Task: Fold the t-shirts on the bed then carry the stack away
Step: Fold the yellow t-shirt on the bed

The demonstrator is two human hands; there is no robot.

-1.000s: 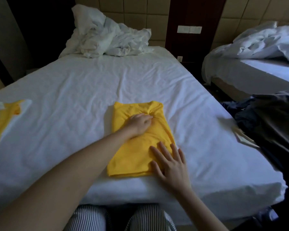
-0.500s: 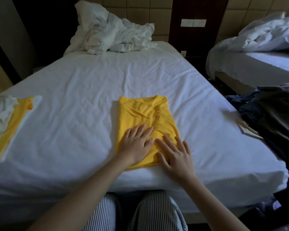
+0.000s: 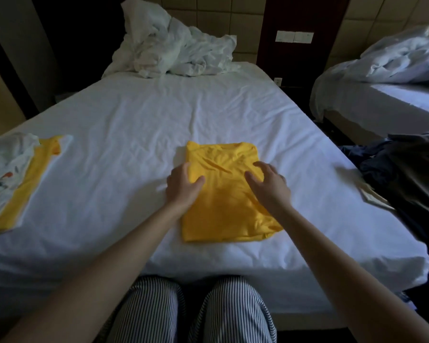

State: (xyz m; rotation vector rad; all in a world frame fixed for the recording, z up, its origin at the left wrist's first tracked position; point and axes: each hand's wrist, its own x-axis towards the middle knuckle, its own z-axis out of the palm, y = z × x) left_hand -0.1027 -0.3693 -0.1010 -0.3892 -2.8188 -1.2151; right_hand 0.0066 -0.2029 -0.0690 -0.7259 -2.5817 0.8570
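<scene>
A folded yellow t-shirt (image 3: 223, 194) lies flat in the middle of the white bed (image 3: 124, 154), close to the near edge. My left hand (image 3: 183, 188) sits at the shirt's left edge, thumb on the yellow cloth, fingers stretched along the side. My right hand (image 3: 270, 186) is over the shirt's right half with fingers spread and loosely curved, holding nothing. At the bed's left edge is a stack of folded shirts (image 3: 8, 174), a white printed one on a yellow one.
Crumpled white bedding (image 3: 174, 50) is heaped at the head of the bed. Dark clothes (image 3: 406, 174) and a pale card (image 3: 372, 198) lie at the right edge. A second bed (image 3: 382, 100) stands to the right. My striped trouser knees (image 3: 198, 308) meet the near edge.
Both hands slid up from the shirt's near end to its middle. They moved apart, the left to the left edge, and the right lifted off the cloth.
</scene>
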